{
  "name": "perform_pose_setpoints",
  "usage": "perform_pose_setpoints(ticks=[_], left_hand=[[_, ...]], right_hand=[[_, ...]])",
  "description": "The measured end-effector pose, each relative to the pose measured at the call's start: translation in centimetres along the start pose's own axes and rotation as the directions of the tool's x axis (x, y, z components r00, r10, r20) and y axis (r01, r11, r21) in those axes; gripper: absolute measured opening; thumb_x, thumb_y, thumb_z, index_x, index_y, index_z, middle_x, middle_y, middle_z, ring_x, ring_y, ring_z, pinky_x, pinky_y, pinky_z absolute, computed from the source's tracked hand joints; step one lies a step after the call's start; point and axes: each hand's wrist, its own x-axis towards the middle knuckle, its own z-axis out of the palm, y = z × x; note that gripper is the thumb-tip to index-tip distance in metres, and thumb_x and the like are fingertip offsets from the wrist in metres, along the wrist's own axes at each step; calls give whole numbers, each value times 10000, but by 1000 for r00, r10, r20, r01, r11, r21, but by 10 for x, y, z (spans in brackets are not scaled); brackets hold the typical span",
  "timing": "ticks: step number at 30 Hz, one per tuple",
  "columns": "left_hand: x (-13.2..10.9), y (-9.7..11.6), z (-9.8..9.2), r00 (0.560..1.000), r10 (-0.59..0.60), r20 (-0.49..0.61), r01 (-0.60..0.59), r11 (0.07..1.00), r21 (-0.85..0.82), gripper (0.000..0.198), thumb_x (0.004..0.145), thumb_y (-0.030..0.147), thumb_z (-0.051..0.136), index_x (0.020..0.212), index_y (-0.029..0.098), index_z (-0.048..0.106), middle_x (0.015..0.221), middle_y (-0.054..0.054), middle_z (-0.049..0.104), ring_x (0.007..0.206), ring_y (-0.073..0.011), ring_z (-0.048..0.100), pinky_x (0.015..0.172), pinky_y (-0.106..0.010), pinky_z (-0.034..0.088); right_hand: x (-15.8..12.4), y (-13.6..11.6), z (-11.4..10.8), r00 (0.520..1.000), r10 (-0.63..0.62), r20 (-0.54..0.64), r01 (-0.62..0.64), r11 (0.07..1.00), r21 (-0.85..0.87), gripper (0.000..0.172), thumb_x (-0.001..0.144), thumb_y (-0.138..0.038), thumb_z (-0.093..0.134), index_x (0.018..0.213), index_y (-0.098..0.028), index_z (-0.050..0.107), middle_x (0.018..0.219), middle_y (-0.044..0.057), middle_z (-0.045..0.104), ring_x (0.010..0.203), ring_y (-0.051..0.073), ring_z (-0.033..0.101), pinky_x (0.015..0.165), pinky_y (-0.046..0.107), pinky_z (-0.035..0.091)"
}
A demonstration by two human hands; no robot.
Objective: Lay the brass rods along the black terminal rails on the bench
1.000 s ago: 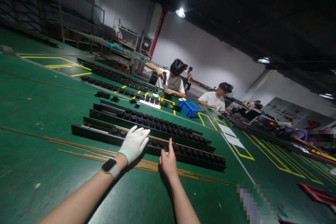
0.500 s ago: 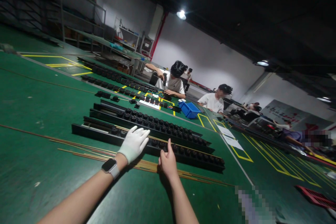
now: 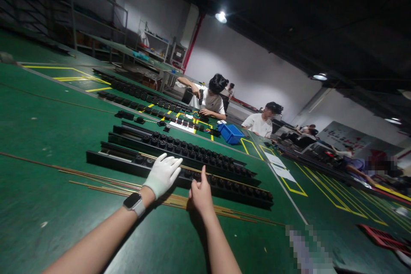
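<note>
At the nearest black channel (image 3: 231, 192), the left hand (image 3: 161, 175) loosely spreads empty fingers; the right hand (image 3: 201, 193) points one, grip unclear.

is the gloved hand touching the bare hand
Apart. The head view shows a gap between the gloved left hand and bare right hand, with the nearest black rail visible between them.

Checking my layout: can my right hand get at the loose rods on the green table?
Likely yes: the loose rods pass below the right hand, and nothing appears to lie on top of them.
</note>
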Motion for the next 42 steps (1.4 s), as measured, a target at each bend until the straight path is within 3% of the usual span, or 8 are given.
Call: perform_pose_setpoints(ticks=[6, 11, 15, 19, 25, 30, 34, 42], left_hand=[[0, 0, 0, 1000, 7, -3, -7, 1000, 12, 382, 1042, 318, 450, 1343, 224, 666, 1245, -86, 755, 1166, -256, 667, 1168, -522, 364], [0, -1, 2, 1000, 9, -19, -9, 1000, 7, 387, 1038, 310, 453, 1355, 227, 660, 1241, -88, 755, 1160, -254, 669, 1167, -528, 368], [-1, -1, 3, 1000, 7, -30, -7, 1000, -10, 391, 1040, 316, 445, 1355, 231, 661, 1240, -95, 755, 1167, -251, 669, 1168, -532, 367], [-1, -1, 2, 1000, -3, -7, 3, 1000, -5, 412, 1047, 323, 418, 1371, 225, 654, 1254, -103, 750, 1183, -252, 663, 1178, -528, 355], [2, -2, -1, 1000, -7, 18, 7, 1000, -2, 415, 1036, 336, 423, 1353, 245, 675, 1269, -99, 749, 1208, -269, 654, 1184, -539, 353], [4, 10, -4, 999, -14, 29, 13, 1000, 21, 423, 1016, 351, 460, 1383, 282, 657, 1416, -79, 679, 1402, -324, 525, 1238, -605, 248], [2, 19, -3, 996, 8, 90, -9, 1000, 13, 416, 1002, 372, 488, 1370, 301, 666, 1456, -78, 651, 1403, -345, 521, 1242, -647, 202], [1, 8, -2, 987, -159, 22, 153, 976, 156, 469, 1011, 428, 468, 1452, 328, 594, 1509, -94, 607, 1439, -419, 461, 1204, -749, 113]], right_hand=[[1, -10, 4, 1000, 20, 14, -16, 969, -246, 821, 993, -268, 453, 1680, -114, 29, 590, -48, 677, 586, 168, 668, 638, 243, 480], [-4, -27, 2, 999, -31, -23, 12, 813, -582, 689, 993, -282, 458, 1652, -158, 299, 892, 89, 780, 846, 260, 735, 758, 346, 525], [-5, -35, 4, 953, -296, -65, 188, 746, -639, 597, 1000, -232, 421, 1593, -172, 437, 1296, 155, 705, 1200, 267, 656, 992, 398, 519], [-2, -32, 10, 868, -495, 48, 391, 620, -680, 670, 938, -124, 441, 1606, -166, 407, 1597, 114, 488, 1501, 258, 394, 1244, 467, 313], [2, -20, 17, 879, -461, 122, 391, 549, -739, 751, 854, -38, 496, 1591, -166, 434, 1614, 99, 476, 1522, 247, 369, 1293, 501, 233], [4, -22, 18, 884, -456, 101, 378, 572, -728, 715, 862, -33, 475, 1563, -177, 485, 1585, 85, 516, 1494, 247, 406, 1293, 483, 239], [4, -24, 18, 889, -449, 88, 368, 589, -719, 717, 865, -24, 454, 1565, -175, 483, 1572, 85, 531, 1488, 239, 411, 1292, 469, 251], [6, -19, 19, 889, -450, 88, 366, 582, -726, 725, 850, -23, 489, 1558, -179, 494, 1571, 90, 531, 1484, 237, 418, 1292, 476, 261]])
